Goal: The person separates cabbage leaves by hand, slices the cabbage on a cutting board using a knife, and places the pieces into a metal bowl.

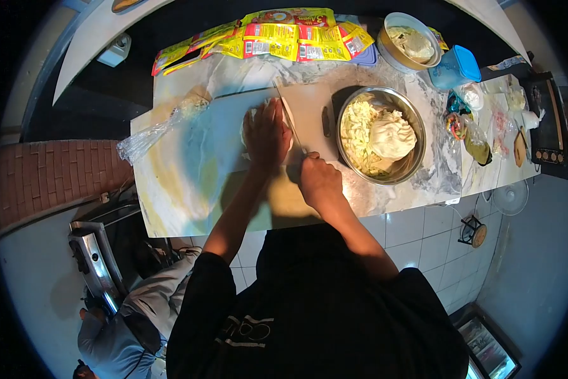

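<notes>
In the head view my left hand [266, 134] presses down over a pale piece of cabbage [247, 129], its fingers pointing away from me and covering most of it. The cabbage rests on a cutting board [312, 107]. My right hand [320, 180] is closed round the handle of a long knife [290, 117]. The blade slants up and left, right beside the cabbage and my left fingers. To the right, a steel bowl [416, 165] holds shredded cabbage [358, 129] and a large pale cabbage piece [392, 136].
Yellow and red packets [271, 41] line the table's back edge. A tub [401, 60] and a blue container [456, 65] stand at back right. Clear plastic wrap [151, 140] lies at left. Another person [135, 322] is at lower left; a stool [473, 232] stands right.
</notes>
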### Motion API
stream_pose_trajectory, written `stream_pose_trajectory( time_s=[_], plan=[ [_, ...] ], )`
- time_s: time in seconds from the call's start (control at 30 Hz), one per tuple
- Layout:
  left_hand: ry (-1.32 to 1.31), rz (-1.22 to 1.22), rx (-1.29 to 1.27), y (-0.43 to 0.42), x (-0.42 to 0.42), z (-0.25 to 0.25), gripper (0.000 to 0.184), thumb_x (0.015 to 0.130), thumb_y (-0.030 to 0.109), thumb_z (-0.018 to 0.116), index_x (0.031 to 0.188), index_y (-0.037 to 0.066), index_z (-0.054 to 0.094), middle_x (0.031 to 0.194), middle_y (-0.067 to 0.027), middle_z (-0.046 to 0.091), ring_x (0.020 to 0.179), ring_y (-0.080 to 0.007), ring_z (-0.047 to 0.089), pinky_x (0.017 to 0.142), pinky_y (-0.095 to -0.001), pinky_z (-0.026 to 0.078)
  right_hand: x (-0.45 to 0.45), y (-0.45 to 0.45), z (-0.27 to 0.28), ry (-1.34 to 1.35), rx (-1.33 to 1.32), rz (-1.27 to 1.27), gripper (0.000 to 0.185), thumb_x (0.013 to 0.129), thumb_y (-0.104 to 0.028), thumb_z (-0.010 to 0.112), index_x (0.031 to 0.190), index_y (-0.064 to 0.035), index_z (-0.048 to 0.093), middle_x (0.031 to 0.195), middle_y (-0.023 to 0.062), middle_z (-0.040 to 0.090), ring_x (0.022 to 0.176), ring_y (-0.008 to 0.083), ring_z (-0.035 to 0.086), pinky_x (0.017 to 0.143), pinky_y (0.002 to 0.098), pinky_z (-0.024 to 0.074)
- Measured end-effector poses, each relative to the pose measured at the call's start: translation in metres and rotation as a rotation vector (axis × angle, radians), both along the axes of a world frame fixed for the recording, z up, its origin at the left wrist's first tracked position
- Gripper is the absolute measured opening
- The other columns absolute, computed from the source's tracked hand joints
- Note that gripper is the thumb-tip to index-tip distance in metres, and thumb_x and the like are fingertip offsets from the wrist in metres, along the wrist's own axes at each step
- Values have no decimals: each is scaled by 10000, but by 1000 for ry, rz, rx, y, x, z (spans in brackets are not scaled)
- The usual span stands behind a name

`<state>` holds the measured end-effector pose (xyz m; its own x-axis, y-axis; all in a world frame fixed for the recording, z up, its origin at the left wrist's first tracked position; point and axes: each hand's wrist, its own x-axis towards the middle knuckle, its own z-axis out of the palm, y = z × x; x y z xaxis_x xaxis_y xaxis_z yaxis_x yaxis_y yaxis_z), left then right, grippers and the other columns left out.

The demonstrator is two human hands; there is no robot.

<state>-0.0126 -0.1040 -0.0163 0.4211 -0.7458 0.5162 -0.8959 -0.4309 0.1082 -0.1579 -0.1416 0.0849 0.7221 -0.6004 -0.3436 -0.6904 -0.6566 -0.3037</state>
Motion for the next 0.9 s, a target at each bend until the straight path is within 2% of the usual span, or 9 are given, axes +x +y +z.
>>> stream_pose_trajectory(
  time_s=[0.13, 0.2, 0.23, 0.4, 0.5, 0.73, 0.8, 0.9],
  plan=[
    [61, -15, 25, 3, -2, 2, 586, 771, 156, 644, 1335, 69, 508, 1366, -75, 497, 1202, -278, 513, 1078, -546, 337, -10, -3, 9, -16, 76, 47, 220, 792, -14, 612, 970, 99, 549, 866, 245, 677, 857, 329, 708, 708, 388, 582],
    [41, 23, 36, 3, -4, 2, 614, 760, 174, 676, 1347, 101, 508, 1370, -57, 510, 1225, -274, 493, 1081, -514, 341, -10, -2, 2, -82, 143, 12, 250, 800, -24, 576, 1013, 98, 527, 910, 292, 657, 844, 399, 680, 742, 476, 552],
    [45, 20, 42, 4, -4, 1, 614, 760, 174, 676, 1347, 101, 508, 1370, -57, 510, 1225, -274, 493, 1081, -514, 341, -10, -1, -5, -78, 149, 8, 250, 800, -24, 576, 1013, 98, 527, 910, 292, 657, 844, 399, 680, 742, 476, 552],
    [21, 93, 88, -4, -2, 3, 541, 801, 192, 609, 1324, 88, 520, 1315, -68, 565, 1207, -268, 530, 1068, -494, 360, -7, 0, -20, -52, 86, -44, 246, 798, -36, 587, 1006, 76, 521, 926, 264, 667, 831, 399, 685, 737, 468, 556],
    [46, 55, 61, -1, 1, -2, 557, 819, 221, 574, 1346, 50, 516, 1376, -94, 520, 1239, -284, 502, 1088, -532, 325, -15, 10, -9, -16, 132, -101, 224, 797, -34, 593, 983, 66, 518, 903, 263, 672, 816, 397, 690, 719, 452, 564],
    [83, 49, 67, -5, 5, 2, 534, 831, 220, 552, 1330, 30, 532, 1377, -113, 519, 1222, -301, 515, 1083, -527, 337, 5, -7, -33, -98, 69, -49, 208, 806, -49, 615, 956, 57, 518, 849, 252, 677, 809, 374, 698, 686, 440, 571],
    [86, 50, 68, -5, 5, 3, 525, 835, 222, 548, 1325, 33, 537, 1375, -119, 519, 1214, -309, 524, 1076, -533, 346, 8, -8, -34, -107, -44, 19, 223, 777, -54, 658, 926, 73, 553, 788, 168, 689, 748, 302, 715, 619, 365, 586],
    [56, 43, 25, -8, 11, -6, 513, 837, 224, 545, 1314, 37, 546, 1375, -115, 521, 1213, -316, 527, 1075, -535, 348, -11, 3, -22, -138, -29, -3, 251, 754, -30, 672, 945, 82, 555, 816, 178, 687, 773, 300, 715, 619, 362, 585]
  ],
)
